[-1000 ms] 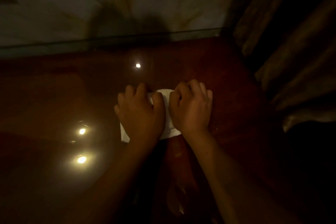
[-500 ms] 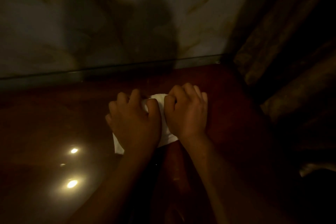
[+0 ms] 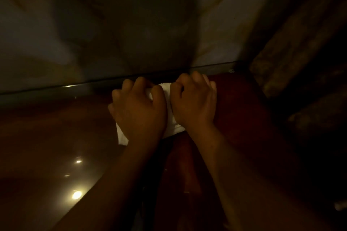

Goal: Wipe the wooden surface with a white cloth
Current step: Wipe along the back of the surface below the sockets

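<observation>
A folded white cloth (image 3: 169, 97) lies flat on the glossy reddish-brown wooden surface (image 3: 56, 137). My left hand (image 3: 139, 110) presses on its left part with curled fingers. My right hand (image 3: 195, 103) presses on its right part, knuckles bent. Both hands sit side by side at the far edge of the surface, their fingertips touching the dark strip (image 3: 75, 88) along the wall. Most of the cloth is hidden under my hands; a corner shows at the lower left.
A pale wall (image 3: 93, 24) with my shadow on it rises behind the surface. Dark patterned curtain folds (image 3: 300, 52) hang at the right. Bright lamp reflections (image 3: 77, 194) sit on the wood at the lower left. The room is dim.
Both hands have pushed the cloth forward, away from me, from the middle of the surface to its far edge by the wall.
</observation>
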